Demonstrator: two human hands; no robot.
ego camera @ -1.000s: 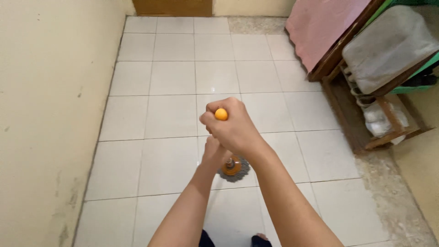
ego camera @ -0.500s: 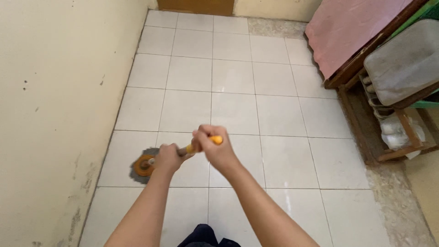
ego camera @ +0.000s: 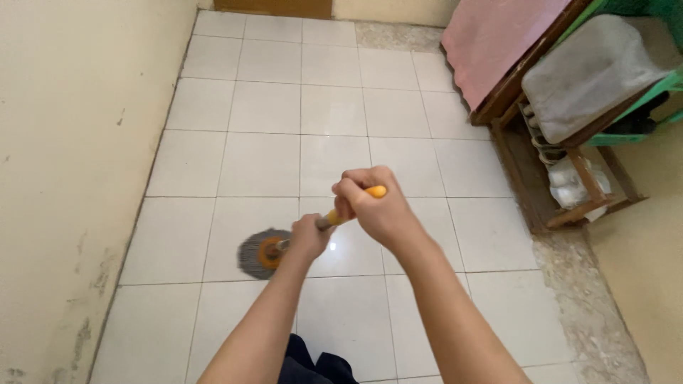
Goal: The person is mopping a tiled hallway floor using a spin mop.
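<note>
Mop held in both hands, head on white tiled floor.

Item: mop point(ego camera: 265, 250), orange handle, grey stringy head with an orange hub, resting on the floor point(ego camera: 334, 107) on a tile just left of centre, near the cream wall point(ego camera: 64, 142). Right hand point(ego camera: 370, 206): fingers clenched round the top end of the handle, the orange tip showing past the knuckles. Left hand point(ego camera: 307, 238): fingers wrapped round the shaft lower down, just above the mop head. Handle tilts from upper right down to lower left. Surroundings: wooden bed frame point(ego camera: 512, 85) with a pink mattress point(ego camera: 491, 35) at upper right, a grey cushion point(ego camera: 590, 71) on a wooden rack beside it, white bags point(ego camera: 576, 181) beneath; brown door base point(ego camera: 274, 6) at the far end.
</note>
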